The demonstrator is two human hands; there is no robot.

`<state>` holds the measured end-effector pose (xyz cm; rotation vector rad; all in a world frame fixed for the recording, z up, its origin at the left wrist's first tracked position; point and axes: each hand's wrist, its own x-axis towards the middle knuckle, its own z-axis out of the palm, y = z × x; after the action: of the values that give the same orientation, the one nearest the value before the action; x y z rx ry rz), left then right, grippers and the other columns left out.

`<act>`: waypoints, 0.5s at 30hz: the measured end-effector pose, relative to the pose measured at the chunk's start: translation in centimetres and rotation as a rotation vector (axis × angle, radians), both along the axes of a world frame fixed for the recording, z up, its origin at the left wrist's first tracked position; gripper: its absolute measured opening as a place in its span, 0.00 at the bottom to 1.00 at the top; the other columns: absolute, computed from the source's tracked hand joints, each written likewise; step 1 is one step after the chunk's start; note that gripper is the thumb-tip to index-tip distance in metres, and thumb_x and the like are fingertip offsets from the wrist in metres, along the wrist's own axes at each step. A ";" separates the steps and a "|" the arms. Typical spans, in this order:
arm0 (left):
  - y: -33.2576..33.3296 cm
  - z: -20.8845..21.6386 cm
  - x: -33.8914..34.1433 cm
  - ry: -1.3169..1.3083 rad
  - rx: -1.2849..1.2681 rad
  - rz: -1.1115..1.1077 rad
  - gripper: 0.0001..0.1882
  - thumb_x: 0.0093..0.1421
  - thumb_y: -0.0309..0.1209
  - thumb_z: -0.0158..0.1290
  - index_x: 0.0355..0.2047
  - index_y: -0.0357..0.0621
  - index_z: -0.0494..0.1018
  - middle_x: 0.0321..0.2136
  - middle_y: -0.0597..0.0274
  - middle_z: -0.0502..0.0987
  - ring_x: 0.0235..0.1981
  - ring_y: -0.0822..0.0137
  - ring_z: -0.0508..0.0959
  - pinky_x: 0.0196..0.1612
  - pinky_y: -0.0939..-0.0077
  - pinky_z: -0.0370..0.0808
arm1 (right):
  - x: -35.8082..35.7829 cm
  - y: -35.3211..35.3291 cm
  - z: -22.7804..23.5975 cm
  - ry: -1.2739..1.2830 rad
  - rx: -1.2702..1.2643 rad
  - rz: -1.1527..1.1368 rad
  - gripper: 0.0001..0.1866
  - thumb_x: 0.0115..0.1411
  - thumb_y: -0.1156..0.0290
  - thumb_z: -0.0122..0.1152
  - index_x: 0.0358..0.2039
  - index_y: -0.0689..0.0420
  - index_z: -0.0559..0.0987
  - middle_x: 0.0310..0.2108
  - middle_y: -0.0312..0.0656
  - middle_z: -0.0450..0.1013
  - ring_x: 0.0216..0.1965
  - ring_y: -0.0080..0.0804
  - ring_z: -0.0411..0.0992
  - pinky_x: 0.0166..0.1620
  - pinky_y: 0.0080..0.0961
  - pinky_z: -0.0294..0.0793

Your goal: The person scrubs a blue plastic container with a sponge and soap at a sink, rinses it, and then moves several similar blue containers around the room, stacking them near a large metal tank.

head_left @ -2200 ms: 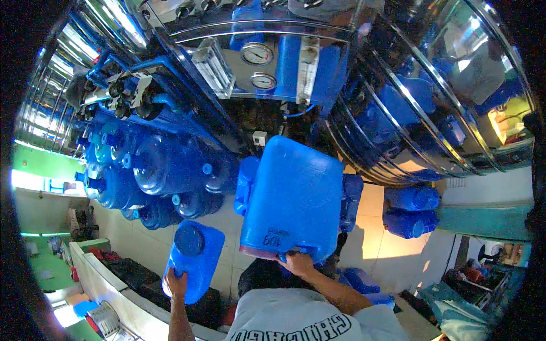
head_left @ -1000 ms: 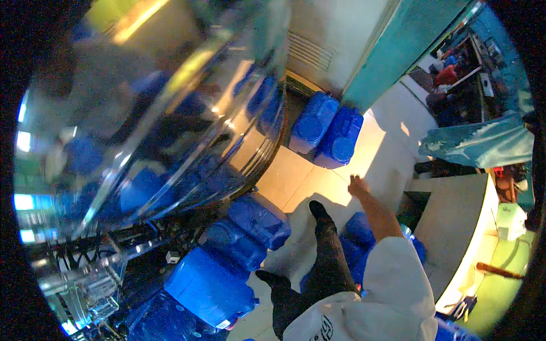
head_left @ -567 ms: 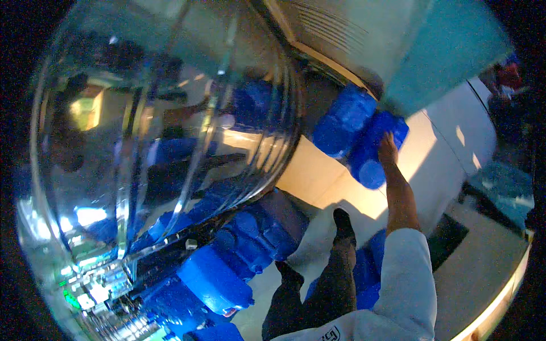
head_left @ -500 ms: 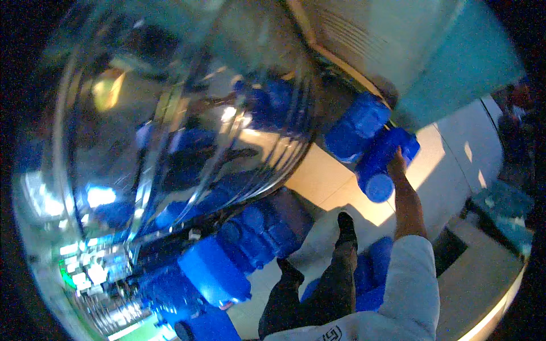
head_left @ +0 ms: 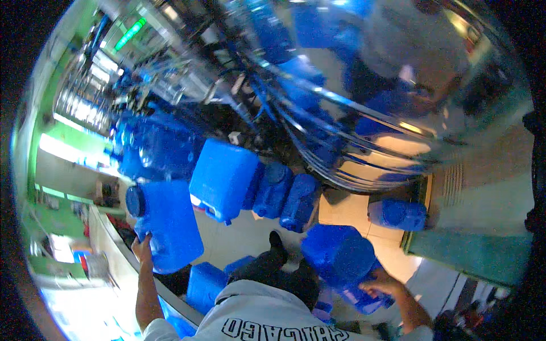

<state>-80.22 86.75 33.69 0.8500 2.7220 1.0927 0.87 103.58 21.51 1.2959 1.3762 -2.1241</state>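
My left hand [head_left: 142, 248] is closed on the handle of a large blue jerrycan [head_left: 177, 221] with a dark round cap, held out at my left side. Close to my right leg, my right hand [head_left: 380, 283] grips a second blue jerrycan [head_left: 324, 250], its round end turned toward me. That hand's fingers are partly blurred, but they curl around the handle part. Both jerrycans are tilted and appear off the floor.
Ahead, a row of blue jerrycans [head_left: 224, 176] lines the foot of a big shiny metal tank [head_left: 364, 108]. Another jerrycan [head_left: 398, 214] lies by a greenish panel [head_left: 455, 256]. More blue containers [head_left: 207, 287] stand behind my left leg, beside a pale ledge [head_left: 116, 233].
My view has turned left, so the tank now shows at the upper right. The right-hand jerrycan has left its neighbour by the panel and come nearer me. My left hand has come into view.
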 end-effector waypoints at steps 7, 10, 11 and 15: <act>0.2 0.7 0.1 -0.277 0.421 0.193 0.15 0.57 0.36 0.66 0.41 0.42 0.79 0.25 0.77 0.74 0.23 0.82 0.65 0.28 0.81 0.58 | -23.0 -3.4 -1.0 0.284 0.305 -0.082 0.18 0.62 0.55 0.62 0.39 0.58 0.81 0.32 0.48 0.78 0.30 0.46 0.76 0.36 0.45 0.74; -0.9 1.5 -1.0 -0.152 0.342 0.253 0.12 0.56 0.37 0.66 0.35 0.45 0.78 0.24 0.76 0.73 0.23 0.82 0.64 0.27 0.82 0.56 | -33.0 -5.6 -2.5 0.200 0.872 -0.035 0.18 0.58 0.53 0.65 0.31 0.57 0.80 0.31 0.53 0.80 0.31 0.58 0.78 0.37 0.50 0.77; -1.6 1.7 -1.5 -0.189 0.366 0.305 0.13 0.56 0.38 0.66 0.34 0.45 0.78 0.24 0.75 0.73 0.23 0.81 0.65 0.28 0.81 0.57 | -35.8 -6.2 -3.1 0.043 0.893 0.065 0.18 0.57 0.54 0.66 0.25 0.57 0.80 0.28 0.51 0.79 0.31 0.58 0.78 0.37 0.50 0.78; -5.2 1.6 -3.2 -0.153 0.402 0.344 0.14 0.57 0.37 0.63 0.39 0.43 0.77 0.28 0.71 0.74 0.26 0.79 0.67 0.30 0.79 0.62 | -45.4 -4.1 -9.7 -0.312 0.961 0.159 0.22 0.56 0.50 0.64 0.21 0.58 0.79 0.27 0.55 0.79 0.32 0.61 0.77 0.38 0.54 0.77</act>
<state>-83.39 81.59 35.33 0.3102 2.6180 1.7323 -44.52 99.46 11.82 1.6293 2.3424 -1.0526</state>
